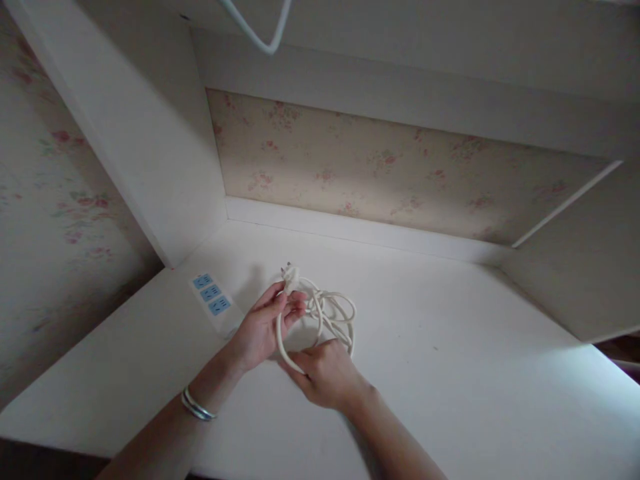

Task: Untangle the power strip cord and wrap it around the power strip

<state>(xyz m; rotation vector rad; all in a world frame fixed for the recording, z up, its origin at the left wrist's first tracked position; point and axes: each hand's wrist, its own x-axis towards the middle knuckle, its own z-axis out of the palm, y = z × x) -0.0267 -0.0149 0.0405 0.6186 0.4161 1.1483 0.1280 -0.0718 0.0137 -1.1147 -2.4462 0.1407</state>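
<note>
Between the fingers of my left hand (267,321) is the white plug (290,277) of a power cord, its metal prongs pointing up and away from me. From the plug the white cord (336,308) loops down into my right hand (330,373), whose fingers are closed around it. More loops of the cord are bunched and tangled just beyond my right hand. To the left of my hands lies a white power strip (216,309) with three blue socket faces; its near end is partly hidden by my left wrist.
My hands are over a white desktop (425,373). A white side panel (145,113) rises at the left, and a shelf (400,93) overhangs the back. Floral wallpaper (360,167) shows behind. A pale bent cable or rod (270,48) hangs at the top.
</note>
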